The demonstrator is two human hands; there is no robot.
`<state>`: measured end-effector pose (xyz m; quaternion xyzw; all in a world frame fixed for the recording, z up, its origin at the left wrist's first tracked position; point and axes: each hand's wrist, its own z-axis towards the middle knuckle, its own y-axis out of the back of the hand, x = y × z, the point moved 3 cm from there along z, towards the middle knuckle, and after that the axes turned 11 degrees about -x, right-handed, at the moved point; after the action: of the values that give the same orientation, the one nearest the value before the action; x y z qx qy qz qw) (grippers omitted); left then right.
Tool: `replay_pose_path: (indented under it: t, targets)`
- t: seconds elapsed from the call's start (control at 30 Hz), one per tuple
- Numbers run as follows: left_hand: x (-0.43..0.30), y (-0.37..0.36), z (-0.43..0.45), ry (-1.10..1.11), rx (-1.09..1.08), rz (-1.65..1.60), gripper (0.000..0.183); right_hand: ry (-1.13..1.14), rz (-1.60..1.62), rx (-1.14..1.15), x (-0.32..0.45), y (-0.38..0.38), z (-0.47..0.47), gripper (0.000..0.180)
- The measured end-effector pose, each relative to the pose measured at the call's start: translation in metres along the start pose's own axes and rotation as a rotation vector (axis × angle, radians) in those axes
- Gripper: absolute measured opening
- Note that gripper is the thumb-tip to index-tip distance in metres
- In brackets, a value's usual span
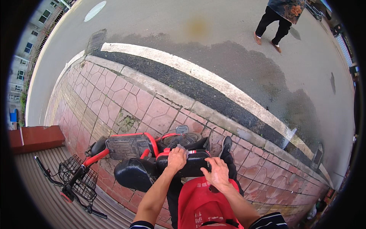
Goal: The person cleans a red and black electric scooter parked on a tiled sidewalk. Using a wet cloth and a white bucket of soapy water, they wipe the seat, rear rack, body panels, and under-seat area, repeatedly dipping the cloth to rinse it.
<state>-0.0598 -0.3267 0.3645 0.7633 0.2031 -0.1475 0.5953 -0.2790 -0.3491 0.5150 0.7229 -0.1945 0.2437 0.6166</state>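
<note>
A red electric bike stands in front of me, with a smooth black saddle and a black padded rear seat. My left hand rests on the rear seat's red-edged side, fingers bent over a crumpled greyish cloth. The palm hides most of that cloth, so its exact material is unclear. At the other end of the seat is my right hand, fingers spread and holding nothing; its fingertips are at the seat's black edge. A red apron covers my front.
The bike's wire basket and handlebar lie towards a corrugated shutter. Beyond the paved sidewalk runs a stone curb, then a partly wet road. A person walks there. My shoe is beside the rear seat.
</note>
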Motion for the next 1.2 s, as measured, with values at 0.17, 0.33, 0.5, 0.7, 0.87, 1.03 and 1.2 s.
replay_pose_path:
  t: [0.17,0.33,0.5,0.7,0.87,1.03,1.2]
  targets:
    - [0.015,0.007,-0.01,0.077,-0.116,0.106,0.032,-0.001,0.006,-0.011,-0.003,-0.002,0.001,0.04]
    - [0.018,0.0,-0.01,0.102,-0.117,0.026,0.027,0.014,-0.004,-0.021,0.0,-0.003,0.001,0.042]
    - [0.013,-0.001,-0.009,0.089,-0.172,-0.011,0.024,0.023,-0.003,-0.005,-0.008,-0.007,-0.003,0.043]
    - [-0.021,0.003,0.005,-0.045,-0.113,-0.246,0.024,0.054,0.344,0.157,0.034,0.033,0.038,0.048]
    - [-0.039,-0.005,0.008,0.014,0.04,-0.043,0.022,0.263,1.154,0.25,0.088,0.15,0.081,0.054]
    - [-0.018,0.002,-0.002,0.036,-0.005,-0.096,0.024,0.056,0.771,0.154,0.078,0.117,0.063,0.034]
    - [0.004,-0.001,0.011,0.198,-0.062,0.056,0.026,-0.084,0.511,0.174,0.02,0.039,0.035,0.024]
